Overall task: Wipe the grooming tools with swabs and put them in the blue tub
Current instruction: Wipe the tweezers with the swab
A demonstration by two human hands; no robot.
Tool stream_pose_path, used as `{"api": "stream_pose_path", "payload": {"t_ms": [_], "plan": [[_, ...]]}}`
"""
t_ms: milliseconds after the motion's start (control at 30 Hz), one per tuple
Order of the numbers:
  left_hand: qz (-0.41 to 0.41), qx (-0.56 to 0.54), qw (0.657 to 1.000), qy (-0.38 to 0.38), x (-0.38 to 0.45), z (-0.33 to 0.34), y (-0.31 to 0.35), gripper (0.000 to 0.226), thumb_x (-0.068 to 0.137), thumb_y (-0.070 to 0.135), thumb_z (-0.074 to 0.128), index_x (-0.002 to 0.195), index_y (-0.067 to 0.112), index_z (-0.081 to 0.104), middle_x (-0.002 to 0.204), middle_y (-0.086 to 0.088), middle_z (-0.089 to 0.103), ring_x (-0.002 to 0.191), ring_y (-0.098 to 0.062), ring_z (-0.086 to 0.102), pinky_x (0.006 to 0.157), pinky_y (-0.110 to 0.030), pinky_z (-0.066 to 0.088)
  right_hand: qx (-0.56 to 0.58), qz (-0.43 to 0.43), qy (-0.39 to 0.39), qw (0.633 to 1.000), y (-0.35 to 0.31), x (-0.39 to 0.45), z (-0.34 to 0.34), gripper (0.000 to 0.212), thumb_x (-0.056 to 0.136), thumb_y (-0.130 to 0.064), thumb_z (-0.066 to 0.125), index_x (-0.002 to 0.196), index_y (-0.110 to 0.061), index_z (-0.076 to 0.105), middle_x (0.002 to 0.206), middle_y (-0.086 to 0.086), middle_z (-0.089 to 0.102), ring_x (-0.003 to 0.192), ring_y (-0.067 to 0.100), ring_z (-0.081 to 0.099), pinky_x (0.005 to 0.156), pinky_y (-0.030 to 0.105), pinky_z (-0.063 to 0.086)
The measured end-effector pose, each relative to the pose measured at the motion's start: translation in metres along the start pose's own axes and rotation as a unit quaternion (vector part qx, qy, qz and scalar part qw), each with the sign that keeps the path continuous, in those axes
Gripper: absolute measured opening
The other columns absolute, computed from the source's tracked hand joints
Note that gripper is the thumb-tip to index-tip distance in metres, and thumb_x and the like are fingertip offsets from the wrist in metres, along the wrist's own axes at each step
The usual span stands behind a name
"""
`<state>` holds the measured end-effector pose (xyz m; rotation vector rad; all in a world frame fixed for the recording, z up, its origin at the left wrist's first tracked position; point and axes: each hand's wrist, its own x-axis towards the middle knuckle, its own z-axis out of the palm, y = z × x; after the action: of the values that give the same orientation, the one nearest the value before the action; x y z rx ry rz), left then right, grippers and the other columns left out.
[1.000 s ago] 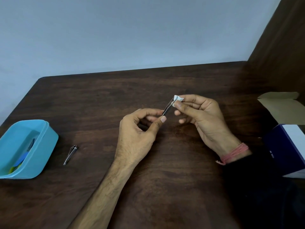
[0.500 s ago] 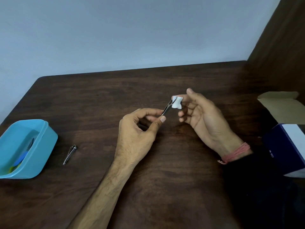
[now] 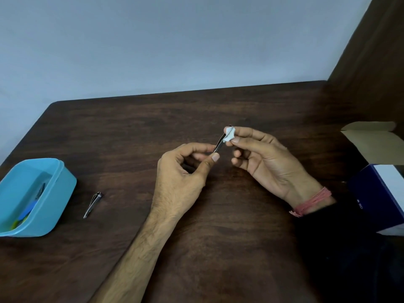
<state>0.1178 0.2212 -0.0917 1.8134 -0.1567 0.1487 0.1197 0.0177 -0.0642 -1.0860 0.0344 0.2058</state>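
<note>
Slim steel tweezers (image 3: pixel 219 145): my left hand (image 3: pixel 181 178) pinches their base, my right hand (image 3: pixel 265 161) presses a crumpled white swab (image 3: pixel 229 134) round the hidden tip.

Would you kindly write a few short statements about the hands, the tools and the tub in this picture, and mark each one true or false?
1. The left hand pinches a slim metal tool. True.
2. The right hand is empty. False: it presses a white swab on the tool's tip.
3. The nail clipper lies inside the blue tub. False: it lies on the table, beside the tub.
4. The tub already holds some items. True.
5. An open box stands at the table's right edge. True.
</note>
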Motion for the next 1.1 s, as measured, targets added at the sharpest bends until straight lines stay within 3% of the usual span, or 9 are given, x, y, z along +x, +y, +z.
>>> {"api": "stream_pose_path", "payload": {"t_ms": [167,367,567,900,1100], "plan": [[0.008,0.008,1.0,-0.005,-0.0007,-0.0002,0.0005,0.013,0.094,0.027,0.089,0.103,0.036,0.086,0.087,0.007,0.078,0.073,-0.01,0.071,0.063,-0.057,0.066,-0.027,-0.031,0.019,0.999,0.0054,0.0015,0.0031,0.026,0.085,-0.011,0.079,0.111,-0.012,0.082,0.1,-0.004,0.075,0.072,0.004,0.057,0.066,0.021,0.058],[0.01,0.01,1.0,-0.003,-0.0013,-0.0004,-0.0003,0.014,0.094,0.027,0.09,0.103,0.037,0.086,0.091,0.005,0.078,0.076,-0.013,0.072,0.064,-0.057,0.067,-0.017,-0.038,0.036,0.998,0.0029,0.0012,0.0006,0.018,0.089,-0.016,0.078,0.106,-0.011,0.083,0.089,-0.004,0.071,0.07,0.005,0.054,0.063,0.021,0.055],[0.01,0.015,1.0,-0.003,-0.0012,-0.0003,0.0003,0.014,0.094,0.025,0.089,0.103,0.036,0.087,0.092,0.009,0.077,0.077,-0.014,0.072,0.066,-0.055,0.067,-0.08,-0.072,0.045,0.993,0.0104,0.0024,0.0048,0.023,0.088,-0.014,0.08,0.108,-0.002,0.081,0.101,0.015,0.061,0.065,0.007,0.053,0.056,0.024,0.054],[0.015,0.024,1.0,-0.012,-0.0004,0.0002,-0.0005,0.015,0.096,0.027,0.088,0.106,0.038,0.087,0.093,0.013,0.072,0.08,-0.015,0.071,0.066,-0.055,0.067,-0.037,-0.062,0.074,0.995,0.0029,-0.0022,0.0057,0.007,0.082,-0.018,0.082,0.087,-0.016,0.086,0.079,-0.004,0.07,0.058,0.004,0.048,0.046,0.02,0.044],[0.012,0.027,1.0,-0.003,-0.0009,-0.0007,-0.0007,0.013,0.095,0.026,0.089,0.103,0.036,0.086,0.092,0.014,0.073,0.079,-0.011,0.071,0.067,-0.055,0.067,-0.079,-0.056,0.065,0.993,0.0041,-0.0019,0.0057,0.017,0.084,-0.02,0.083,0.097,-0.01,0.084,0.08,-0.002,0.069,0.062,0.006,0.051,0.044,0.02,0.048]]}}
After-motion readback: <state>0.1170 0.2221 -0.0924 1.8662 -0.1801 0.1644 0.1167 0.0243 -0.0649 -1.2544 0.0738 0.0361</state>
